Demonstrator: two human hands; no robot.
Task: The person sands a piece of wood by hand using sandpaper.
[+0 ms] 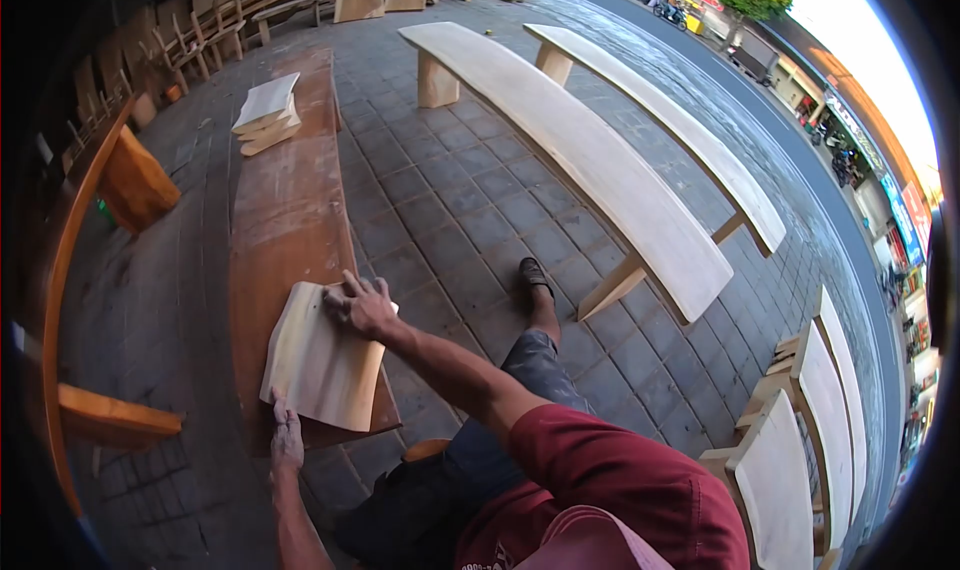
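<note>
A person leans over a long reddish-brown wooden bench, the worktop [290, 235], which is marked with pale dust. On its near end lies a pale, roughly rectangular wooden board with a wavy surface [322, 365], set at a slight slant, both hands touching it. The right hand [365, 308], dusty grey, lies over the board's upper right part, its grip open and the fingers spread on the wood; whether anything is under the palm cannot be seen. The left hand [287, 437], also dusty, is at the lower left corner, fingertips against the edge; how far its grip closes on the wood cannot be told. Most of the board lies between the hands, to the left of the right hand and above the left.

At the far end of the worktop is a small stack of pale, curved-edged wooden pieces [268, 110]. A small orange container [173, 93] stands on the floor beyond, near wooden chairs [190, 50]; its contents are too small to make out.

Two long pale wooden benches [590, 160] [670, 130] stand on the grey paved floor [440, 220] to the right, well apart from the worktop.
</note>
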